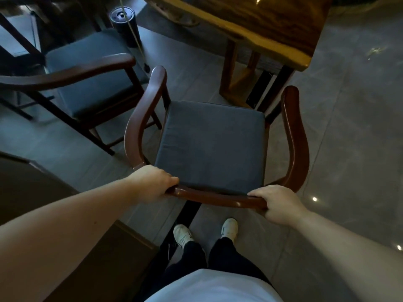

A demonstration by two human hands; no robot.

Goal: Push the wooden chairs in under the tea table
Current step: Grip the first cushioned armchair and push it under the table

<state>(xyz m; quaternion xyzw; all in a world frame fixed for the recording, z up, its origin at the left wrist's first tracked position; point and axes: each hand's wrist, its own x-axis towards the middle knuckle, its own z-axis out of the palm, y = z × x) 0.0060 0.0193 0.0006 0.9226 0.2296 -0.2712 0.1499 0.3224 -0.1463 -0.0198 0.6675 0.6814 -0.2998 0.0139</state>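
From the head camera we look straight down on a dark wooden chair (296, 136) with a curved back rail and a blue-grey seat cushion (211, 144). Our left hand (152, 182) is wrapped around the left end of the back rail, fingers curled over the top and closed on the wood. Our right hand (277, 203) is clamped on the right end of the same rail, knuckles up, fingers folded over its front edge. Both arms reach forward, bare to the elbow.

The chair faces the tea table (272, 25), a thick slab of glossy, streaked wood at the top of the frame. The chair's front edge lies near the table's leg (229, 68), and the seat is not under the top; the right armrest tip sits just below the table's corner.

To the left stands a second chair (72, 75) of the same kind, also out in the open on the grey tiled floor (349, 127). A dark cylindrical bin (124, 25) stands behind it. Our white shoes (229, 227) show below the back rail.
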